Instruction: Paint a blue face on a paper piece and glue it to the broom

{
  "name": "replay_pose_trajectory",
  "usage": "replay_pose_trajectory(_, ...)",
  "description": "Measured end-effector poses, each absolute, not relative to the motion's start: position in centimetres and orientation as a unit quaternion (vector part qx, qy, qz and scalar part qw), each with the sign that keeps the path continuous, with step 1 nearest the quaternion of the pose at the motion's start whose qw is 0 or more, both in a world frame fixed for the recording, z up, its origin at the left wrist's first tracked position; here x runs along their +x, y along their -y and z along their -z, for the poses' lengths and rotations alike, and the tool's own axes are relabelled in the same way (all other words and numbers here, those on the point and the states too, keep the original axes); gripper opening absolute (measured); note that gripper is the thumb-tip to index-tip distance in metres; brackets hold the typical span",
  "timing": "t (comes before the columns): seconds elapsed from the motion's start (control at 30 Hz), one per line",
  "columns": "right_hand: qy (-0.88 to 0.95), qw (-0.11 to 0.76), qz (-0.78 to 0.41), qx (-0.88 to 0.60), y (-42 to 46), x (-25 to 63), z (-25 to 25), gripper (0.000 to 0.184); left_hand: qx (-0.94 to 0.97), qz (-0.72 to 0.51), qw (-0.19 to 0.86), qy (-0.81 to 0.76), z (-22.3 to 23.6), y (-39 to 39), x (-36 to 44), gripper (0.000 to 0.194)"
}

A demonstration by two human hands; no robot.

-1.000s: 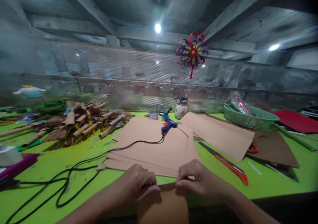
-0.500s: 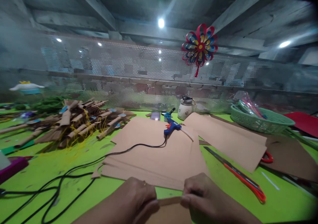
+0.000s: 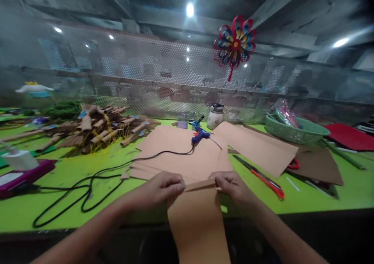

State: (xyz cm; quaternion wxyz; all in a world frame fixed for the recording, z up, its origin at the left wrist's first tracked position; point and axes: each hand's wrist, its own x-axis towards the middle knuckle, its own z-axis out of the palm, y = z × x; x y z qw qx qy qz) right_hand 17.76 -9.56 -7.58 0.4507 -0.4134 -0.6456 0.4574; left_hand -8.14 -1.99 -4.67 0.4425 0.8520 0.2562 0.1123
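A strip of brown kraft paper (image 3: 197, 217) hangs over the table's front edge, its upper end folded or rolled into a narrow band. My left hand (image 3: 168, 186) is closed on the left end of that band, and my right hand (image 3: 229, 183) pinches the right end. Just beyond lies a stack of brown paper sheets (image 3: 172, 151), and on it rests a blue hot glue gun (image 3: 200, 135) with an orange trigger and a glue stick in its back. An orange and black utility knife (image 3: 264, 180) lies to the right of my right hand.
Rolled paper tubes (image 3: 99, 133) with yellow strings are heaped at the left. A black cord (image 3: 117, 164) loops toward a purple power strip (image 3: 26, 176). Behind the sheets stands a white jug (image 3: 216, 116). A green basket (image 3: 300, 133) with plastic packets sits right, near red scissor handles (image 3: 294, 163).
The view has tilted down and drawn back, so more of the hanging paper and the table's front edge shows. Both hands still hold the folded end and appear higher in view.
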Motion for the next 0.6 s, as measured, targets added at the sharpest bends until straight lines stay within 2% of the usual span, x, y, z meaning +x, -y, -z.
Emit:
replay_pose_trajectory(0.1, 0.64, 0.465, -0.411, -0.453, 10.2, 16.9, 7.2, 0.045, 0.861, -0.132, 0.42, -0.255, 4.2, 2.1, -7.9, 0.042)
replay_pose_trajectory(0.17, 0.646, 0.479, -0.351, -0.48, 11.0, 16.3, 6.7, 0.043, 0.869, -0.167, 0.381, -0.267, 3.7, 2.7, -7.8, 0.034)
replay_pose_trajectory(0.23, 0.667, 0.488, -0.254, -0.501, 12.2, 15.7, 5.9, 0.04, 0.865, -0.235, 0.325, -0.3, 3.4, 3.9, -7.7, 0.026)
replay_pose_trajectory(0.37, 0.717, 0.484, -0.033, -0.5, 15.1, 14.5, 4.0, 0.033, 0.815, -0.376, 0.238, -0.371, 3.0, 7.8, -7.4, 0.03)
replay_pose_trajectory(0.47, 0.748, 0.452, 0.021, -0.485, 16.8, 13.5, 2.7, 0.03, 0.768, -0.385, 0.367, -0.355, 3.0, 10.4, -6.2, 0.039)
replay_pose_trajectory(0.6, 0.738, 0.456, -0.006, -0.497, 17.8, 12.3, 0.6, 0.032, 0.756, -0.349, 0.47, -0.293, 1.8, 12.0, -3.8, 0.059)
